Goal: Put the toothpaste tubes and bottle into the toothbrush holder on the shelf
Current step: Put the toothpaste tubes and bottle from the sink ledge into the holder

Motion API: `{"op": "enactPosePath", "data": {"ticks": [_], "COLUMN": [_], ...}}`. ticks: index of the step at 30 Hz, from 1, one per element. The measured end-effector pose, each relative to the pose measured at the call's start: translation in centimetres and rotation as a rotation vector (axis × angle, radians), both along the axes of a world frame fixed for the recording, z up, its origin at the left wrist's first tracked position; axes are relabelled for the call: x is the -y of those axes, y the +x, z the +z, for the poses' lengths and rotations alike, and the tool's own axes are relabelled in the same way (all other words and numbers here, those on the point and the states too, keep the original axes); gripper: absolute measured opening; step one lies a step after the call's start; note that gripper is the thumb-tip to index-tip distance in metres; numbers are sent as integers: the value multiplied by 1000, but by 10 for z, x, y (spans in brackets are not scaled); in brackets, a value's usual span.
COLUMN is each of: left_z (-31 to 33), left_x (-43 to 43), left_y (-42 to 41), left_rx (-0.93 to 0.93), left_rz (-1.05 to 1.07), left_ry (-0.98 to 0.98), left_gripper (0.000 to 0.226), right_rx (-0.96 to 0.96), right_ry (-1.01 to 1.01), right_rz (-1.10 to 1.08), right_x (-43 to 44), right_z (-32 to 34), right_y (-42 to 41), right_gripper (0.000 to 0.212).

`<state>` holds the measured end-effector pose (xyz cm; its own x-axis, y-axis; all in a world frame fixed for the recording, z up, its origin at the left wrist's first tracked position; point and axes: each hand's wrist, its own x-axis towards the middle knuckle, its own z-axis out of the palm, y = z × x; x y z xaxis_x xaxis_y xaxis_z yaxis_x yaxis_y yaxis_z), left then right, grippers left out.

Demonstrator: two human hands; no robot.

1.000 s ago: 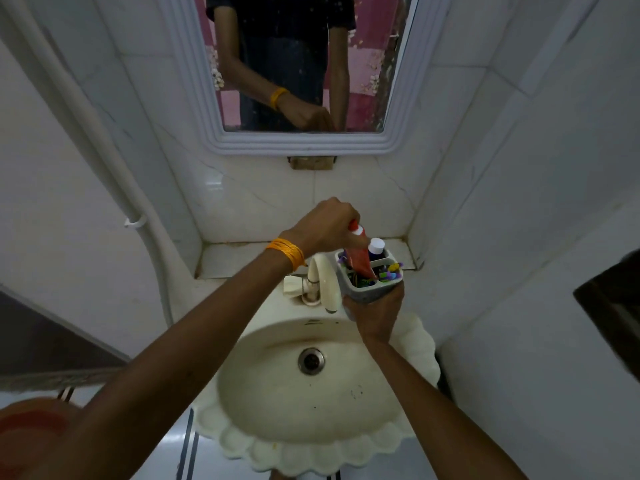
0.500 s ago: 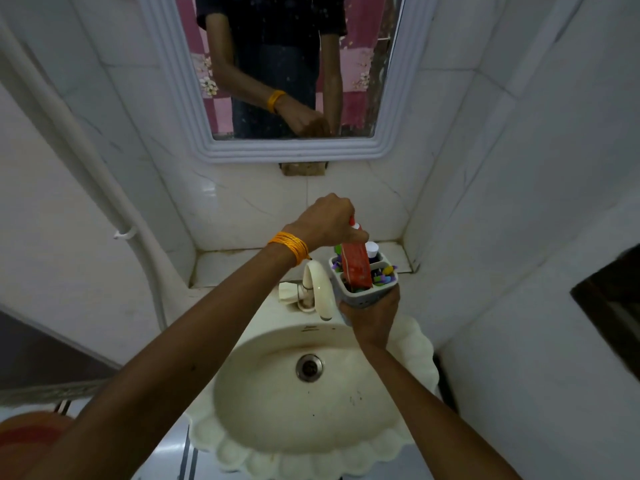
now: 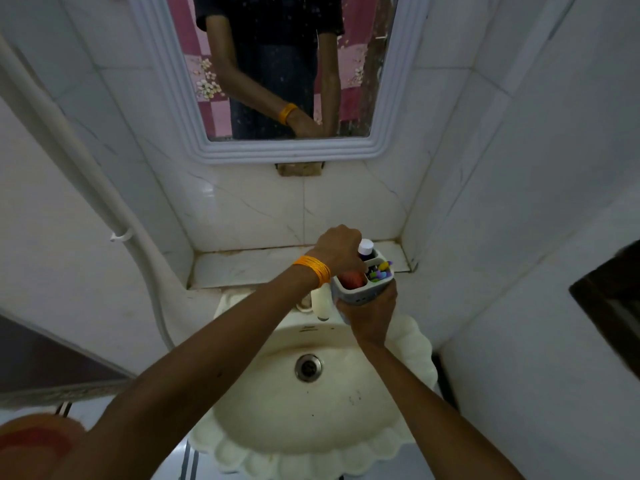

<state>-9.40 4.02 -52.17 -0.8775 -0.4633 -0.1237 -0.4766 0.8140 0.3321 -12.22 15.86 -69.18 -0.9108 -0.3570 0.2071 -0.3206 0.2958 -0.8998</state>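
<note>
Head view: the holder (image 3: 360, 292) is being gripped from below by the right hand (image 3: 372, 315), fingers wrapped round its lower body, and is being held above the back rim of the sink (image 3: 311, 427), just in front of the shelf (image 3: 249, 266) and not on it. The left hand (image 3: 341, 251) is curled over the holder's left compartment, fingers closed downward; whether they are pinching the red tube (image 3: 352, 279) or only pressing on it cannot be told. The tube is sitting low in that compartment, only its orange-red end showing. The bottle (image 3: 365, 247), dark with a white cap, is standing upright in the back compartment; the coloured toothbrushes (image 3: 381, 270) are filling the right one. Judgement: the tube is best being pushed straight down until seated, with the holder kept level and braced so nothing is tipped out, then the holder is to be set back on the shelf.
</note>
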Motion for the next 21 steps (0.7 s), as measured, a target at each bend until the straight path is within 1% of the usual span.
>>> {"op": "enactPosePath", "data": {"ticks": [4,7,10,13,17,21], "left_z": [-8,-7,-6,-11,-17,-17], "left_x": [-6,-3,-7,-13,-14,-13], "left_y": [-4,-4,-4,-4,0,4], "left_rx": [-38,-14,-9,15,39,33], "left_rz": [19,31,31,16,-25,-35], "left_ry": [-35,-48,-53,-57,-56,-67], "left_gripper": [30,29,30,29,26,29], "right_rx": [-64,-108,-69,-90,-44,-21], "right_ry": [17,29,40,50,9,33], "right_rz": [-24,-35,-27,-22,-17,-25], "right_x": [0,-1,-2,-4,-8,-4], "right_z": [2,5,8,4,6,4], "right_y": [2,4,4,4,9,6], "right_gripper": [123,121,123,124,117,125]}}
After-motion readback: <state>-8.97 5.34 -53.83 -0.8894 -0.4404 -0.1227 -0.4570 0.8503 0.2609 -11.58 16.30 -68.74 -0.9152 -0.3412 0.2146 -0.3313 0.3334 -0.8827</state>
